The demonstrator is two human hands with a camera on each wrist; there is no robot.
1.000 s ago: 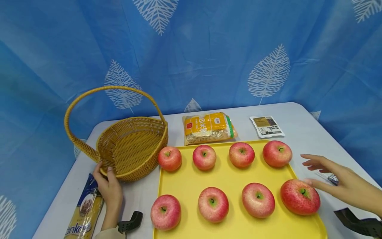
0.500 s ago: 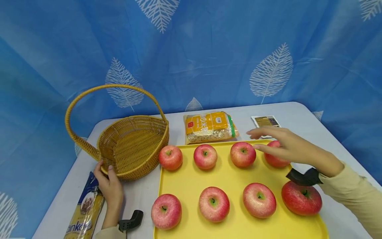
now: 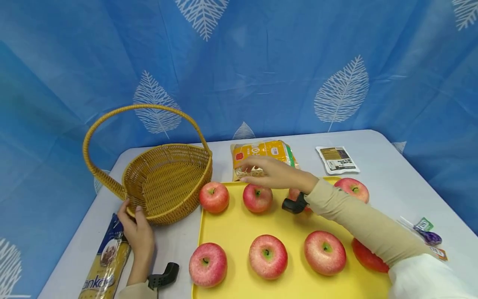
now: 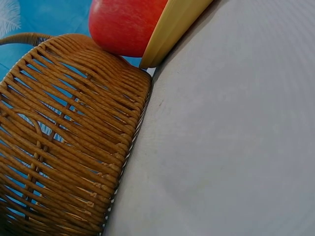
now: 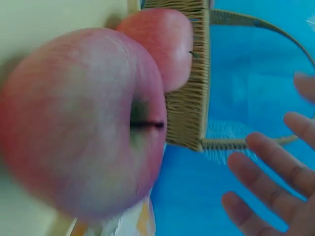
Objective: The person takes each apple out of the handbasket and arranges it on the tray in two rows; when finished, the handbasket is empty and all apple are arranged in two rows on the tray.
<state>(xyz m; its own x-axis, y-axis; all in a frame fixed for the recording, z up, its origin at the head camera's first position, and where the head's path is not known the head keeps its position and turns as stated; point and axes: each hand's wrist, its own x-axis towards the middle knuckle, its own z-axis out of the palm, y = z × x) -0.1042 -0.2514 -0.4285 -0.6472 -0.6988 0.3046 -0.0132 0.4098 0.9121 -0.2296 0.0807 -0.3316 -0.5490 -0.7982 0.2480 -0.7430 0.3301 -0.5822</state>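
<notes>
My left hand (image 3: pixel 139 234) grips the near rim of the brown wicker basket (image 3: pixel 193 200), fingers and thumb on either side of it. The basket stands upright with its tall handle raised and nothing inside. My right hand (image 3: pixel 274 172) hovers with spread, slightly bent fingers above a pink-red apple (image 3: pixel 257 200) in the back row on the yellow tray (image 3: pixel 231 226); it holds nothing. In the right wrist view that apple (image 5: pixel 83 128) fills the foreground, apart from the fingers. Beside the basket sits the leftmost back apple (image 3: pixel 214 197). My right forearm partly covers other apples.
Several more apples, such as one in the front row (image 3: pixel 268 256), lie on the tray. Behind it are a grain bag (image 3: pixel 261 150) and a flat pouch (image 3: pixel 337 160). A blue-and-yellow packet (image 3: pixel 106 261) lies left; small wrapped items (image 3: pixel 429 237) lie right. A blue curtain (image 3: pixel 261 74) hangs behind.
My right hand has swept left from beyond the tray's right side, across the back row to above its second apple from the left. My left hand keeps its place on the basket.
</notes>
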